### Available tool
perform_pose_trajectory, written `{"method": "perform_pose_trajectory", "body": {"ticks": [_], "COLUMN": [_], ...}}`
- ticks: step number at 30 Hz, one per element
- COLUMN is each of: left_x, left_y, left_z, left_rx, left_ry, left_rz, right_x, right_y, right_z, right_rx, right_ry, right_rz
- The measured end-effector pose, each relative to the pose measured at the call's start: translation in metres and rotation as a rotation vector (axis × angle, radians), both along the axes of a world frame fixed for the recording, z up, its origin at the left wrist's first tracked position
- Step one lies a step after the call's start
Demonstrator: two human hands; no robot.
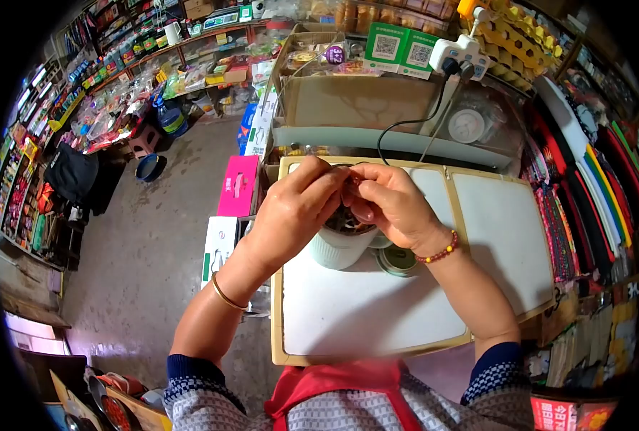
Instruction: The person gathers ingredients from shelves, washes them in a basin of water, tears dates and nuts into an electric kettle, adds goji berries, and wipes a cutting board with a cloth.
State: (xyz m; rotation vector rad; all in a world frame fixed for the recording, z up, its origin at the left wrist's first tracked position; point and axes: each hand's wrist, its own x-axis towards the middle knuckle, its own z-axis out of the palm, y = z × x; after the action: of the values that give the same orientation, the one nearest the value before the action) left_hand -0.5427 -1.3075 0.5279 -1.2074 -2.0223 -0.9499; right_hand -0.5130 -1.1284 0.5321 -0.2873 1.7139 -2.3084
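My left hand [296, 207] and my right hand [397, 205] meet above a pale ribbed mug [336, 249], fingertips pinched together. Between them is something small, dark and partly reddish that I cannot make out. Dark bits fill the mug up to near its rim, partly hidden by my fingers. The mug stands upright, its handle to the right. Beside the handle, under my right wrist, sits a small round greenish tin or lid [397, 261]. Both rest on a white board with a wooden frame [377, 316].
Behind the board, a power strip [460, 56] with a black cable stands near green QR-code cards [400, 49]. A pink box [238, 185] and a white box [220, 246] line the left edge. Folded fabrics [585, 187] hang at right. Goods fill shelves across the shop floor.
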Motion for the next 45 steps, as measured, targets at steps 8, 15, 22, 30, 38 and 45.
{"method": "perform_pose_trajectory", "body": {"ticks": [8, 15, 22, 30, 38, 45], "left_x": [-0.001, 0.000, 0.002, 0.005, -0.005, -0.010], "left_y": [0.005, 0.010, 0.011, 0.023, 0.007, 0.012], "left_z": [-0.006, -0.001, -0.005, -0.007, -0.007, 0.002], "left_rx": [0.007, 0.104, 0.192, 0.367, 0.120, -0.224], "left_ry": [0.017, -0.055, -0.134, -0.316, -0.564, -0.484], "left_rz": [-0.006, 0.057, 0.061, 0.127, 0.066, 0.196], "right_x": [-0.003, -0.002, 0.000, -0.003, 0.025, 0.090], "right_y": [-0.006, -0.014, -0.009, -0.012, 0.009, -0.006], "right_z": [-0.007, -0.006, 0.001, -0.004, 0.028, 0.076], "right_rx": [-0.118, -0.117, -0.045, 0.040, 0.375, -0.224], "right_ry": [-0.061, 0.060, 0.078, 0.107, 0.209, 0.488], "right_rz": [-0.026, -0.129, -0.060, -0.166, -0.141, 0.656]}}
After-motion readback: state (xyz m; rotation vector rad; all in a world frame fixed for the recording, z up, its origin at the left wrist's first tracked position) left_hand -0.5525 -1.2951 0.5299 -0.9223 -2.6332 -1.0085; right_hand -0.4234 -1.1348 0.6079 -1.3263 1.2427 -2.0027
